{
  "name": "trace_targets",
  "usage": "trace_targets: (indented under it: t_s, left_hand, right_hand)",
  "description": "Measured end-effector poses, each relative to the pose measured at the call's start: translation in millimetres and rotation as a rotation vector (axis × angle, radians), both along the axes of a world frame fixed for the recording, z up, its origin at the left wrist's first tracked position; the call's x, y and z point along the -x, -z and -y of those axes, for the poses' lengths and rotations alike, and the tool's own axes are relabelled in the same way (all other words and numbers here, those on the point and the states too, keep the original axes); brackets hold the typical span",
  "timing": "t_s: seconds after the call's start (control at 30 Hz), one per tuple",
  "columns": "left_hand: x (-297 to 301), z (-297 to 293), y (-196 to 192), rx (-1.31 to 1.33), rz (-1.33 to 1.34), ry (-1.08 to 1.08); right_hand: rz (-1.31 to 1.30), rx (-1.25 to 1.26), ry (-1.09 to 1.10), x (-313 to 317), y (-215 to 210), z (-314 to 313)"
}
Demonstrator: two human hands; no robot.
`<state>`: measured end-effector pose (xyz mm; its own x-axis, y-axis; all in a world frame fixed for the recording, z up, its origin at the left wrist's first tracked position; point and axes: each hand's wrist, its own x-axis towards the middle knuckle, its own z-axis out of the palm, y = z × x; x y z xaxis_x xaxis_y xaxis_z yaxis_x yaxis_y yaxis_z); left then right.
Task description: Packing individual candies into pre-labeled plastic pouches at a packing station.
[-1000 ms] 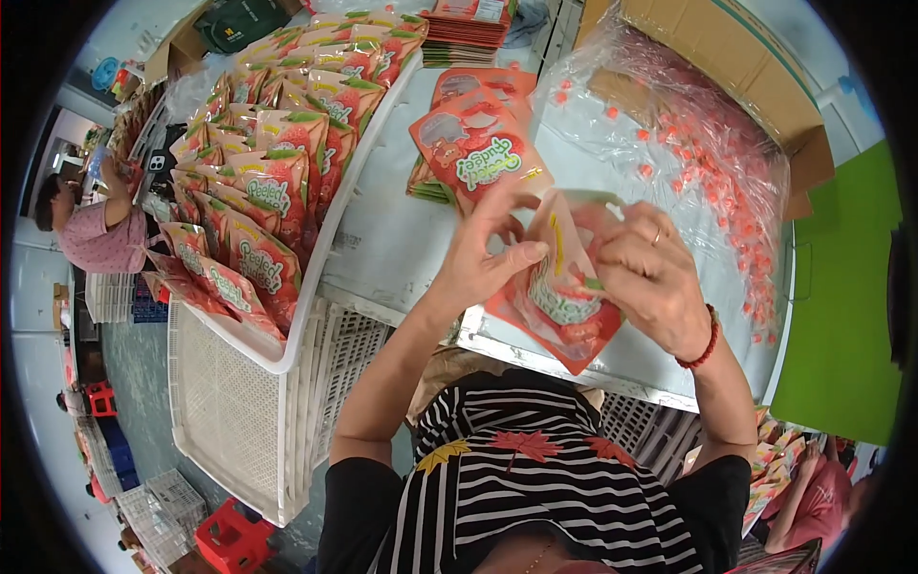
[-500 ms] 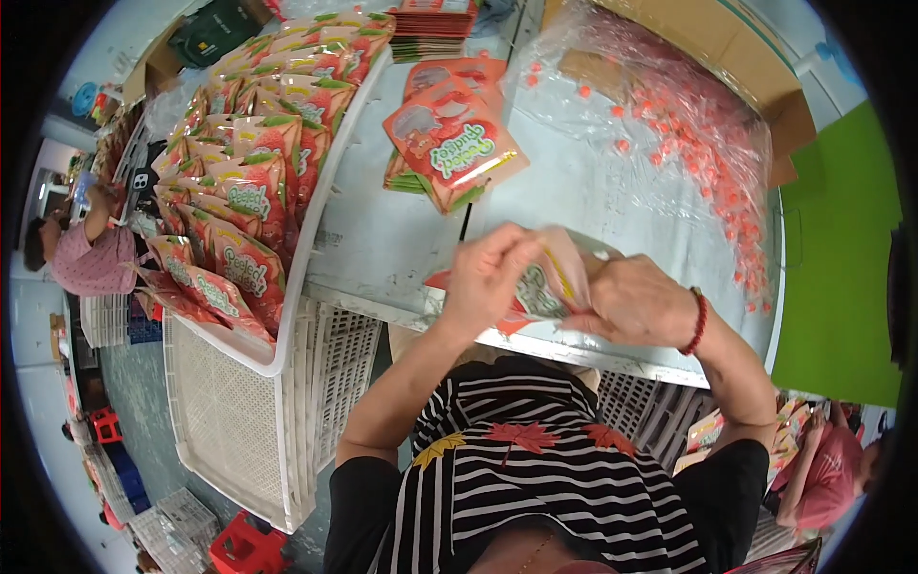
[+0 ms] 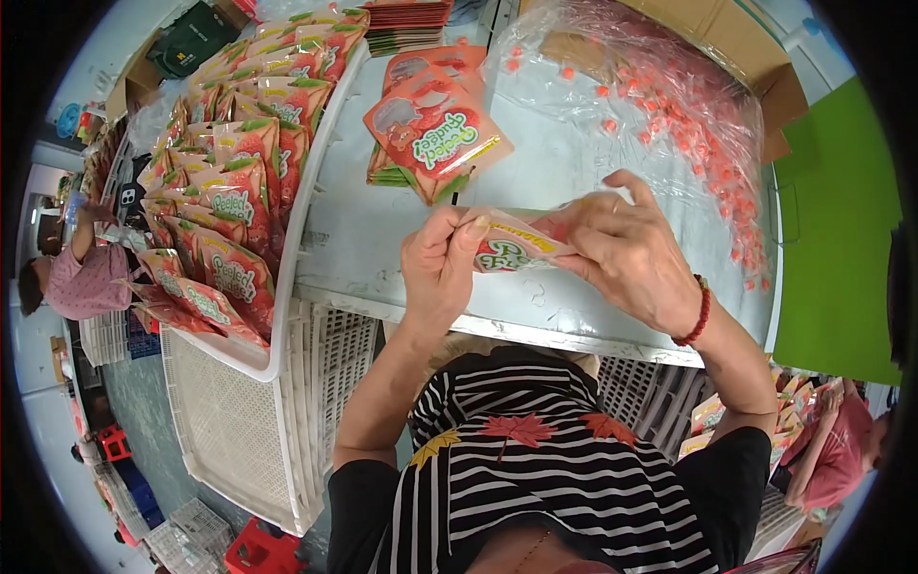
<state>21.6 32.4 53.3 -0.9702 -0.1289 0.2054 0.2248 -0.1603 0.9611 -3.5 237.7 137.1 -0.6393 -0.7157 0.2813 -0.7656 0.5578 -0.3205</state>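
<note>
A pink-and-red printed pouch [image 3: 507,247] is stretched crosswise between my hands, above the front part of the table. My left hand [image 3: 438,266] pinches its left end, thumb on the printed side. At the other end, my right hand [image 3: 626,251] grips the pouch with bent fingers, one finger raised clear; the fingertips are partly hidden at its top edge. Just beyond my left hand lies a loose stack of flat, similar pouches [image 3: 442,143]. Small red wrapped pieces [image 3: 703,172] are scattered over clear plastic sheeting [image 3: 535,81] at the far right.
To the left, a white tray [image 3: 304,206] holds rows of filled pouches [image 3: 229,196], above stacked white crates [image 3: 229,411]. A cardboard box [image 3: 779,91] stands at the back right. Another bundle of flat pouches [image 3: 409,24] sits at the back. Other people are at both sides.
The pouch has turned from a steep, folded position to a stretched, crosswise one. My left hand moved slightly left, and my right hand rose with one finger lifted.
</note>
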Motion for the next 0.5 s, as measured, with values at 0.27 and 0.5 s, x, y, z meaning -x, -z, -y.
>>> trace_targets:
  t_s: [0.27,0.5]
  left_hand:
    - [-2,-2,-11,-0.24,-0.037,0.021]
    - [5,5,-16,-0.116,0.121,0.248]
  right_hand:
    - [0.051,0.096,0.103,16,-5,4]
    - [0.283,0.213,0.203,17,-12,17]
